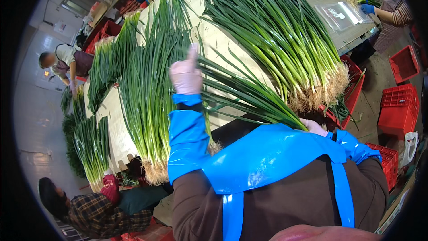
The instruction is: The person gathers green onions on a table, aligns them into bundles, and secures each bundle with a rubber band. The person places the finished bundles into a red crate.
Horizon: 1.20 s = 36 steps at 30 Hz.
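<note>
My right hand (314,127), in a pale pink glove, grips a bunch of green onions (267,107) low on its stalks. The blue apron hides the root end of that bunch. The long green leaves fan out leftward over the table towards my left hand (187,73). That hand, gloved the same way, is raised with one finger stretched out. Motion blurs it, and whether it pinches any leaf cannot be made out. Beneath and beyond it lies a heap of green onions (150,107) with pale roots facing me. A larger heap (284,50) lies to the right.
A pale worktable (230,47) carries the heaps. Clear plastic bags (337,16) lie at far right, near a co-worker's blue-gloved hands (367,8). Co-workers (97,207) stand along the left side. A red crate (354,97) sits below the table edge; stacked red crates (398,113) stand right.
</note>
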Tool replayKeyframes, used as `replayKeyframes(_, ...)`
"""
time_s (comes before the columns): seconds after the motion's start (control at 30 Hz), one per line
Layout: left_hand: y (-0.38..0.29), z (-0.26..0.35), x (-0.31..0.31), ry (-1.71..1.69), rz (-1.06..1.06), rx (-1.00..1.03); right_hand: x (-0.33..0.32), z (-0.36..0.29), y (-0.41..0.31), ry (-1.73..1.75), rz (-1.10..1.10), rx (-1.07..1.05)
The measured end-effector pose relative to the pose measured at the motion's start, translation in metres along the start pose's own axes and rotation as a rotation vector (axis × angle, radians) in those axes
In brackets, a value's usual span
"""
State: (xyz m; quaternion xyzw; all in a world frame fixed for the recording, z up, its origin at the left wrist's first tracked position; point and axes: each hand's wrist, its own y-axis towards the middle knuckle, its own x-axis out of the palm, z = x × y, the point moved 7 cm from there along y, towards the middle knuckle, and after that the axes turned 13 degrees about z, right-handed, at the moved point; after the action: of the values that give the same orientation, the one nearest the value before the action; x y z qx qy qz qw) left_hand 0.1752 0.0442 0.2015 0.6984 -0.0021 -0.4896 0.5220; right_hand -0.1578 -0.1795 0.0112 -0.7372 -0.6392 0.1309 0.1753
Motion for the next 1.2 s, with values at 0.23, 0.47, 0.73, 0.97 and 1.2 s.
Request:
replayKeyframes(0.23,0.048,0.048,-0.035,-1.171,0.482,-0.541,-0.011,0.022,0.007,0.030,0.062,0.003)
replayKeyframes(0.47,-0.023,0.263,-0.037,-1.263,-0.815,0.566,-0.023,0.011,0.015,-0.053,0.084,-0.027)
replayKeyframes(0.73,-0.003,0.150,-0.002,-0.251,-0.103,0.340,-0.019,-0.008,-0.001,0.221,-0.028,0.004)
replayKeyframes(0.97,0.006,0.122,-0.004,0.091,-0.012,0.652,-0.019,-0.025,-0.003,0.054,-0.059,0.013)
replayKeyframes(1.2,0.074,-0.122,-0.077,0.224,0.503,-0.226,-0.031,-0.024,-0.023,0.239,-0.076,0.058)
